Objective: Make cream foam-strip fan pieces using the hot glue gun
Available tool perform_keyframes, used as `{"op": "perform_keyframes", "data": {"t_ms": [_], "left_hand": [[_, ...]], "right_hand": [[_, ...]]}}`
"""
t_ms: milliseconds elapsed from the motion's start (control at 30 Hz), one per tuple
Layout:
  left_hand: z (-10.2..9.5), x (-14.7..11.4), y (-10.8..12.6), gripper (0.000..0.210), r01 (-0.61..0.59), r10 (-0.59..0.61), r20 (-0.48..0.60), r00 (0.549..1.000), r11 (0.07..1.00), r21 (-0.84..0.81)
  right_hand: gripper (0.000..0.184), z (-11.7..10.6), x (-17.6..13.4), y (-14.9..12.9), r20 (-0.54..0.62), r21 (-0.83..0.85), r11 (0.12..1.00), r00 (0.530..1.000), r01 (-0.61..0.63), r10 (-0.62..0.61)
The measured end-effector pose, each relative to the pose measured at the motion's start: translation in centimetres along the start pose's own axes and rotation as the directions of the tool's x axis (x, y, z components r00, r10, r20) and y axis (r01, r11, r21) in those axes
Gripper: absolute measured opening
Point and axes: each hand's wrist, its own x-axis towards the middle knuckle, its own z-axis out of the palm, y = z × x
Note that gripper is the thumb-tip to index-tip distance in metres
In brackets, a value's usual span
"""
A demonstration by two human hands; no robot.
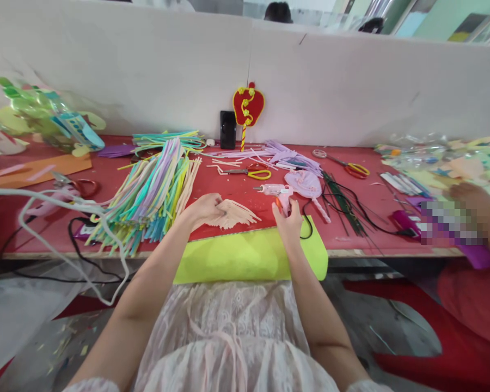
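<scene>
My left hand (207, 209) is closed on one end of a fan-shaped piece of cream pipe cleaners (239, 214), just above the red table top. My right hand (288, 219) has its thumb and fingers around the handle of a pink glue gun (275, 190), whose nozzle points left. Beyond the glue gun is a round lilac pipe-cleaner piece (304, 183) with a twisted stem. A yellow-green sheet (232, 256) lies along the table's front edge, under my wrists. Yellow-handled pliers (247, 172) rest behind the cream piece.
A large bundle of pastel pipe cleaners (151, 190) lies left. A red heart-shaped ornament (248, 106) and a black phone (227, 130) lean against the white partition (167, 76). Dark green stems (341, 201) and a black cable lie right. A co-worker's hand (469, 198) is at far right.
</scene>
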Motion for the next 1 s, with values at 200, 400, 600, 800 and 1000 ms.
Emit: {"op": "perform_keyframes", "data": {"t_ms": [200, 400, 600, 800, 1000], "left_hand": [[-1.5, -1.8, 2.3, 0.025, -0.125, 0.074, -0.311, 0.947, 0.981, -0.147], [-0.3, -3.4, 3.7, 0.017, -0.168, 0.067, -0.418, 0.906, 0.963, -0.209], [0.9, -4.0, 3.9, 0.014, -0.225, 0.105, -0.434, 0.895, 0.945, -0.236], [1.3, -3.9, 3.7, 0.014, -0.24, 0.12, -0.427, 0.896, 0.94, -0.241], [1.3, -4.1, 3.8, 0.011, -0.248, 0.124, -0.441, 0.889, 0.94, -0.234]], "right_hand": [[0.058, -1.3, -0.3, -1.1, -0.06, -0.003, 0.993, 0.991, 0.122, -0.122], [0.053, -2.0, -0.7, -2.4, -0.088, -0.08, 0.954, 0.951, 0.289, -0.296], [0.051, -1.7, -1.0, -2.8, -0.084, -0.158, 0.933, 0.937, 0.323, -0.338], [0.052, -1.6, -1.2, -2.5, -0.083, -0.172, 0.934, 0.94, 0.315, -0.332], [0.05, -1.7, -1.2, -2.3, -0.085, -0.168, 0.932, 0.937, 0.322, -0.34]]}}
